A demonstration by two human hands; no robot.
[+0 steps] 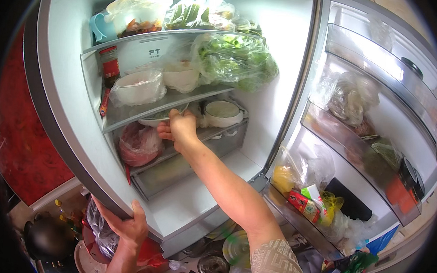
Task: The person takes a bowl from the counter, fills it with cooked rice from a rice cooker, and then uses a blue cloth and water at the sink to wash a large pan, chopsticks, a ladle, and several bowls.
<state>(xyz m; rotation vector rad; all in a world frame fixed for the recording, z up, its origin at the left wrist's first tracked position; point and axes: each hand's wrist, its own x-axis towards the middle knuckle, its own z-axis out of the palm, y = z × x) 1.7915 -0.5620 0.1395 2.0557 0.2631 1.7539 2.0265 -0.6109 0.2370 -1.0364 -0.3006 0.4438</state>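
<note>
My right hand (pixel 180 129) reaches into the open refrigerator, below the middle glass shelf (pixel 172 107). Its thumb lies over the rim of a white dish (pixel 151 120) with green food, and its fingers curl at the near side. Part of the dish is hidden by the shelf and my hand. To the right of it sits a round white bowl (pixel 222 113) in plastic wrap. A pinkish plastic bag (pixel 139 144) lies to the left, just under my fingers. My left hand (pixel 129 220) clasps the lower left front edge of the refrigerator cabinet (pixel 102 195).
Wrapped white bowls (pixel 138 87), a red-lidded jar (pixel 110 66) and bagged leafy greens (pixel 236 60) fill the middle shelf. A clear drawer (pixel 187 171) sits below. The open door's bins (pixel 302 228) hold bags and packets. On the left stand a red panel (pixel 35 136) and a dark pan (pixel 49 237).
</note>
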